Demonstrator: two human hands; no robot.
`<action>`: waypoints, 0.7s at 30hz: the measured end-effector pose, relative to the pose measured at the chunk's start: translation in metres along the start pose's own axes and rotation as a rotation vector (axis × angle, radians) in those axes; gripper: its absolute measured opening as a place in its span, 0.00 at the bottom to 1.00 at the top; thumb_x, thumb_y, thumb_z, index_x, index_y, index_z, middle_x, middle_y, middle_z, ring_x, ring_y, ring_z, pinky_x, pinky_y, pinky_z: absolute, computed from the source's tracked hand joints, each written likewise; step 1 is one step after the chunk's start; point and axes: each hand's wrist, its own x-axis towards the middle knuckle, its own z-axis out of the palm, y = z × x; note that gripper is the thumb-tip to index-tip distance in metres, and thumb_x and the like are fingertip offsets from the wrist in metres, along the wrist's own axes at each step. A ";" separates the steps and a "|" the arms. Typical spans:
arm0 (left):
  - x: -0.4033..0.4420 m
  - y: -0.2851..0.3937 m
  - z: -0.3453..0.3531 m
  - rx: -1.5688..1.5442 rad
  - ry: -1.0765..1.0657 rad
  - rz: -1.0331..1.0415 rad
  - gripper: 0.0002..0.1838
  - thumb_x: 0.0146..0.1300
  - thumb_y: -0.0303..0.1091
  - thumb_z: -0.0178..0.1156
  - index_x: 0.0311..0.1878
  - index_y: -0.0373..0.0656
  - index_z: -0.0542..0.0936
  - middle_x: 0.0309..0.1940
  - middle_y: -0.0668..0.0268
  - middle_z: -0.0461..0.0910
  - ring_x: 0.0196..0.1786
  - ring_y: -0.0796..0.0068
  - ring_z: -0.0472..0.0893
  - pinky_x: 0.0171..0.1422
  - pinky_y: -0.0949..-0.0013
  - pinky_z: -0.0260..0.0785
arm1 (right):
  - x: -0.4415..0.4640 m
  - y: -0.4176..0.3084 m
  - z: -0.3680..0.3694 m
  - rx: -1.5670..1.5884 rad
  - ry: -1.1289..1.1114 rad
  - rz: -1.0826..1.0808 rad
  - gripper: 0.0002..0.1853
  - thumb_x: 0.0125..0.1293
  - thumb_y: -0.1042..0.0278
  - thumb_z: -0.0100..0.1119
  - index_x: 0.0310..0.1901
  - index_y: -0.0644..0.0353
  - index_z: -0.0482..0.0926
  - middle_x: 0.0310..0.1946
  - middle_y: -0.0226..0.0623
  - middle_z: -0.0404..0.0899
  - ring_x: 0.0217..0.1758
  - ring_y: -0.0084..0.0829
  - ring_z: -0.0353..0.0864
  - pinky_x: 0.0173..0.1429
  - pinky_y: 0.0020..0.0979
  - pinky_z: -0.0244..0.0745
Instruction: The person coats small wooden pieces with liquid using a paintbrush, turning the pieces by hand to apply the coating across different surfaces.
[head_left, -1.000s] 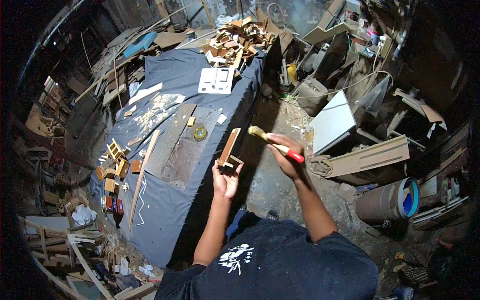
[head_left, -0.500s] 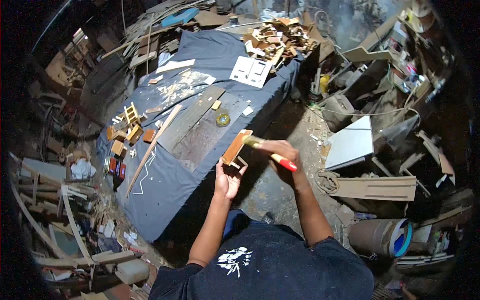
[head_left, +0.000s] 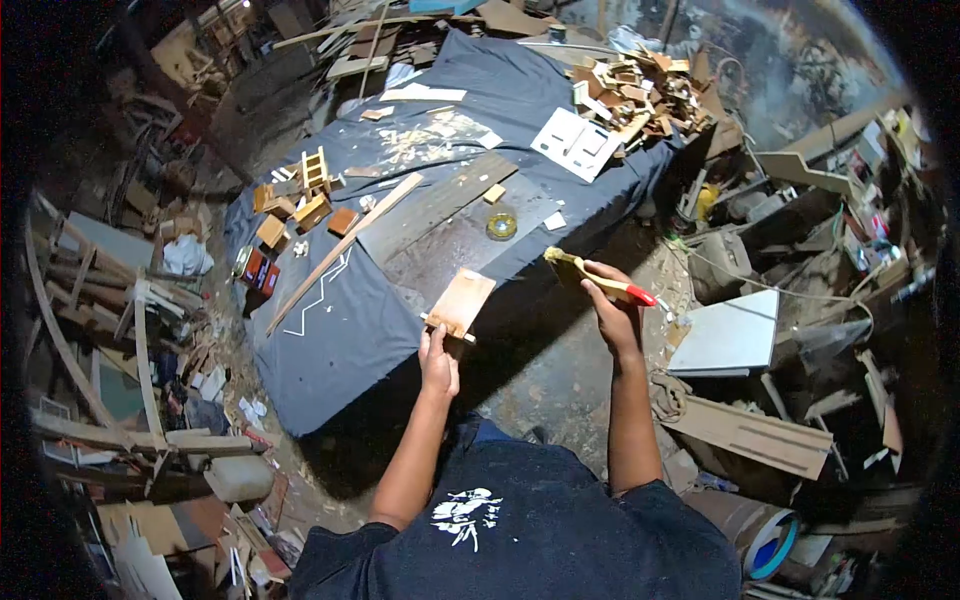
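My left hand [head_left: 438,366] grips a small wooden piece [head_left: 462,302] by its near end, its pale broad face turned up, over the near edge of the table. In my right hand [head_left: 612,305] is a paintbrush [head_left: 632,292] with a red-tipped handle; its bristles point left, apart from the wood. A glass dish [head_left: 501,224] with yellowish liquid stands on a dark board [head_left: 420,255], beside a small yellow block [head_left: 494,193]. Whether the bristles are wet I cannot tell.
Small wooden boxes [head_left: 272,232] and a red tin [head_left: 262,272] sit at the table's left on dark cloth [head_left: 330,375]. A long wood strip [head_left: 345,250] lies alongside. Scrap wood [head_left: 640,95] is heaped at the far end. A white panel [head_left: 728,330] leans at right.
The wooden piece has turned from showing its narrow brown side to its broad pale face. The brush has moved off it to the right. My view has shifted.
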 end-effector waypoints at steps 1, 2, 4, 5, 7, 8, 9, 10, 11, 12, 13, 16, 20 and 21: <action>-0.001 0.001 -0.006 -0.019 0.021 0.006 0.21 0.72 0.39 0.54 0.64 0.42 0.67 0.53 0.63 0.77 0.57 0.69 0.78 0.61 0.59 0.73 | 0.001 0.004 0.005 0.033 -0.039 0.034 0.13 0.64 0.78 0.65 0.51 0.64 0.83 0.49 0.36 0.84 0.53 0.28 0.81 0.60 0.28 0.73; -0.002 0.003 -0.013 0.012 0.067 -0.032 0.22 0.70 0.34 0.56 0.64 0.41 0.66 0.55 0.62 0.76 0.57 0.69 0.78 0.61 0.63 0.73 | 0.001 0.009 0.010 0.067 -0.076 0.070 0.14 0.64 0.78 0.65 0.51 0.64 0.83 0.49 0.36 0.83 0.54 0.28 0.81 0.61 0.28 0.73; -0.002 0.004 -0.021 0.203 0.102 0.062 0.26 0.66 0.29 0.59 0.66 0.39 0.64 0.56 0.62 0.75 0.58 0.68 0.77 0.63 0.64 0.71 | 0.002 0.019 0.022 0.099 -0.128 0.088 0.14 0.64 0.78 0.64 0.51 0.64 0.82 0.50 0.37 0.83 0.54 0.28 0.80 0.62 0.28 0.72; -0.003 0.004 -0.022 0.288 0.136 0.082 0.28 0.62 0.26 0.61 0.66 0.39 0.66 0.57 0.60 0.74 0.59 0.65 0.76 0.64 0.64 0.70 | 0.002 0.022 0.027 0.092 -0.159 0.111 0.14 0.64 0.79 0.64 0.52 0.64 0.82 0.50 0.37 0.83 0.55 0.28 0.80 0.62 0.28 0.72; -0.001 0.007 -0.028 0.800 0.089 0.365 0.30 0.55 0.22 0.64 0.63 0.41 0.71 0.58 0.57 0.73 0.62 0.59 0.75 0.66 0.62 0.68 | 0.004 0.020 0.041 0.090 -0.194 0.136 0.14 0.63 0.78 0.65 0.51 0.64 0.82 0.50 0.38 0.84 0.55 0.28 0.81 0.62 0.28 0.73; 0.002 0.012 -0.033 1.226 -0.005 0.628 0.29 0.53 0.21 0.65 0.61 0.42 0.74 0.58 0.55 0.72 0.62 0.55 0.74 0.66 0.61 0.67 | 0.005 0.022 0.048 0.092 -0.204 0.140 0.14 0.63 0.78 0.65 0.51 0.64 0.82 0.50 0.38 0.84 0.55 0.28 0.81 0.62 0.28 0.73; 0.002 0.013 -0.035 1.249 -0.040 0.621 0.27 0.50 0.22 0.66 0.57 0.44 0.78 0.59 0.53 0.71 0.62 0.50 0.73 0.67 0.58 0.66 | 0.007 0.026 0.054 0.076 -0.225 0.144 0.14 0.63 0.78 0.65 0.51 0.64 0.83 0.50 0.37 0.84 0.54 0.27 0.81 0.60 0.27 0.73; 0.006 0.014 -0.039 1.338 -0.125 0.616 0.28 0.49 0.23 0.68 0.57 0.48 0.78 0.60 0.54 0.70 0.65 0.48 0.70 0.68 0.54 0.66 | 0.009 0.030 0.059 0.059 -0.243 0.147 0.13 0.63 0.77 0.66 0.50 0.63 0.83 0.49 0.36 0.85 0.53 0.26 0.82 0.58 0.27 0.74; 0.011 0.014 -0.043 1.419 -0.180 0.677 0.29 0.48 0.22 0.68 0.57 0.49 0.78 0.61 0.55 0.70 0.65 0.48 0.69 0.68 0.53 0.66 | 0.012 0.036 0.064 0.098 -0.286 0.227 0.13 0.63 0.77 0.65 0.50 0.64 0.83 0.49 0.36 0.85 0.52 0.26 0.82 0.58 0.26 0.74; 0.017 0.015 -0.045 1.498 -0.240 0.741 0.31 0.46 0.21 0.69 0.58 0.49 0.78 0.61 0.55 0.70 0.66 0.48 0.69 0.68 0.52 0.65 | 0.014 0.040 0.068 0.097 -0.287 0.229 0.13 0.63 0.77 0.65 0.50 0.64 0.83 0.49 0.36 0.85 0.52 0.26 0.82 0.58 0.26 0.74; 0.023 0.018 -0.048 1.496 -0.241 0.738 0.31 0.46 0.21 0.69 0.58 0.49 0.78 0.61 0.55 0.70 0.66 0.48 0.69 0.68 0.52 0.65 | 0.016 0.043 0.073 0.068 -0.315 0.237 0.14 0.63 0.77 0.66 0.50 0.64 0.83 0.49 0.36 0.85 0.52 0.26 0.82 0.59 0.27 0.74; 0.048 0.027 -0.055 1.667 -0.384 0.714 0.32 0.45 0.19 0.68 0.57 0.50 0.78 0.62 0.56 0.70 0.66 0.48 0.69 0.67 0.51 0.66 | 0.020 0.059 0.086 0.051 -0.296 0.259 0.13 0.62 0.77 0.65 0.49 0.64 0.84 0.47 0.35 0.85 0.51 0.26 0.82 0.57 0.26 0.75; 0.100 0.028 -0.072 1.659 -0.418 0.752 0.29 0.46 0.17 0.65 0.55 0.50 0.78 0.61 0.57 0.71 0.65 0.49 0.69 0.65 0.50 0.68 | 0.030 0.073 0.099 0.054 -0.282 0.368 0.13 0.62 0.74 0.66 0.49 0.61 0.85 0.48 0.36 0.86 0.51 0.27 0.82 0.59 0.28 0.74; 0.113 0.030 -0.074 1.674 -0.419 0.755 0.29 0.47 0.17 0.64 0.55 0.50 0.78 0.61 0.57 0.71 0.64 0.49 0.70 0.64 0.51 0.68 | 0.033 0.081 0.102 0.042 -0.274 0.344 0.13 0.62 0.73 0.66 0.49 0.61 0.85 0.48 0.35 0.86 0.51 0.27 0.82 0.59 0.28 0.73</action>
